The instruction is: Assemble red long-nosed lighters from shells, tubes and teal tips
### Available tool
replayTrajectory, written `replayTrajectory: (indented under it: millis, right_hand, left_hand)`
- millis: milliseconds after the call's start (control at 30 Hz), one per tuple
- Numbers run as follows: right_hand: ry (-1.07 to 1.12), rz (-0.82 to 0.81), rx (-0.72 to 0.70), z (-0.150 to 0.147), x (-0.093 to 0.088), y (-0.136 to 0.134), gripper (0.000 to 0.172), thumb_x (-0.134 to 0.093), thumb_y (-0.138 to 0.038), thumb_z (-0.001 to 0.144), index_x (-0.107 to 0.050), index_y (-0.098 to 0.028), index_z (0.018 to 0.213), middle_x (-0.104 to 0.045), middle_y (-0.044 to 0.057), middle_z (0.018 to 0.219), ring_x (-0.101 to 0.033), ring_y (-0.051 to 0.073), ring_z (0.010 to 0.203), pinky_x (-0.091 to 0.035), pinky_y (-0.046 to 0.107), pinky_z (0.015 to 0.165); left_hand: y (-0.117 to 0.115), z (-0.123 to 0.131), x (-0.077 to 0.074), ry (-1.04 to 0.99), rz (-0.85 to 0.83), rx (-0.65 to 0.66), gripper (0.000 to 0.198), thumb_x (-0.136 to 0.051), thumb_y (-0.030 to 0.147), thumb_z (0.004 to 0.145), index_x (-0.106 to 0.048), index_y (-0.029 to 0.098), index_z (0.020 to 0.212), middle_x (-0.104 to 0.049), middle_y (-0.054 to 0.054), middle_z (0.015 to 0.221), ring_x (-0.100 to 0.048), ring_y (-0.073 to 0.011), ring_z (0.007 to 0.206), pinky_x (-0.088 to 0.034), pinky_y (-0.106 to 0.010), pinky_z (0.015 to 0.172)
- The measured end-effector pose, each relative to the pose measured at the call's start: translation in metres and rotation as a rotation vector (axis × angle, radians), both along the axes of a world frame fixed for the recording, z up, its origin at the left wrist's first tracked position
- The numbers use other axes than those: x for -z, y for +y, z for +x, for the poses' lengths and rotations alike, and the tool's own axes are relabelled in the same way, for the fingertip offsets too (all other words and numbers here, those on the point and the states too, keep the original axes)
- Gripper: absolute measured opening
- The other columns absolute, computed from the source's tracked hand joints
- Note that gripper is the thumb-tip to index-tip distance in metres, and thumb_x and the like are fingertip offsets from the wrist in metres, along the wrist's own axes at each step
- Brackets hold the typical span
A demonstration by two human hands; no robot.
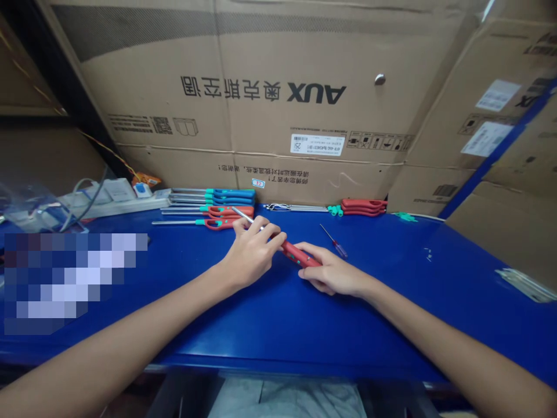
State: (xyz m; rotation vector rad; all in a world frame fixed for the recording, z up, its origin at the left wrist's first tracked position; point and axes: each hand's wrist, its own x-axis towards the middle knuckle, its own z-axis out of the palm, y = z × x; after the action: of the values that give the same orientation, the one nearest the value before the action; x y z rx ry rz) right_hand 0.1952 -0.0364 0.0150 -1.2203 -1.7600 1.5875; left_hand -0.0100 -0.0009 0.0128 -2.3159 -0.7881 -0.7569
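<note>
a red lighter [296, 254] with a long metal tube [241, 213] is held in both hands over the middle of the table [296, 334], between its near and back edges. it slants, the tube toward the back left corner and the handle's end toward the right edge; small green parts show on the red body between the hands. the left hand [256, 254] has its fingers closed round the front part and hides much of it. the right hand [328, 271] has its fingers bent round the rear of the handle, gripping it.

along the back edge, left of the middle, lie blue lighters [235, 196], with orange-red lighters [228, 211] just in front of them, all with their tubes toward the left edge. farther right by the back edge are loose metal tubes [308, 208], green caps [334, 210] and a pile of red handles [363, 207], then some thin green pieces [405, 216].

a screwdriver [340, 249] with a purple handle lies just beyond the right hand, its tip toward the back edge. pale strips [524, 284] lie near the right edge. a white power strip [124, 204] rests near the back left corner, and printed cardboard [261, 119] stands upright behind the back edge.
</note>
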Motion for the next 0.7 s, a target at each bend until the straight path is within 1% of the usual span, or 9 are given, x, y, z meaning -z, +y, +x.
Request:
replayTrajectory:
  millis: [167,333,600,700]
  right_hand:
    - [-0.069,0.017,0.052,-0.0052,0.0011,-0.0019,0.040,-0.051,-0.016,0.078,-0.044,-0.024,0.117,-0.036,-0.014,0.042,-0.034,0.007,0.031,-0.026,0.013,0.030]
    - [-0.109,0.016,0.062,-0.0067,-0.0009,-0.0034,0.033,-0.049,-0.014,0.079,-0.043,-0.024,0.110,-0.035,-0.014,0.042,-0.033,0.007,0.031,-0.025,0.013,0.030]
    - [-0.074,0.018,0.037,-0.0047,0.0014,-0.0022,0.036,-0.049,-0.016,0.080,-0.043,-0.024,0.115,-0.037,-0.014,0.041,-0.033,0.008,0.030,-0.025,0.014,0.029]
    - [-0.043,0.005,0.003,-0.0017,0.0026,-0.0004,0.042,-0.052,-0.020,0.081,-0.042,-0.025,0.121,-0.039,-0.014,0.041,-0.033,0.007,0.030,-0.026,0.013,0.029]
  left_hand:
    - [0.0025,0.0019,0.0058,-0.033,0.080,0.029,0.017,-0.050,0.007,0.087,-0.062,0.017,0.095,-0.070,-0.006,0.096,-0.053,-0.0238,0.090,-0.023,-0.039,0.069]
    - [0.0018,0.0024,0.0061,-0.021,0.072,0.025,0.023,-0.047,0.002,0.084,-0.061,0.017,0.095,-0.069,-0.006,0.098,-0.052,-0.0235,0.091,-0.023,-0.039,0.070]
    - [0.0021,0.0012,0.0060,0.003,0.040,0.004,0.026,-0.046,0.001,0.082,-0.061,0.018,0.095,-0.068,-0.005,0.100,-0.052,-0.0236,0.093,-0.024,-0.039,0.073]
    - [0.0021,0.0007,0.0058,0.013,0.034,0.003,0.026,-0.047,0.001,0.082,-0.061,0.017,0.096,-0.068,-0.006,0.100,-0.052,-0.0243,0.093,-0.024,-0.039,0.072]
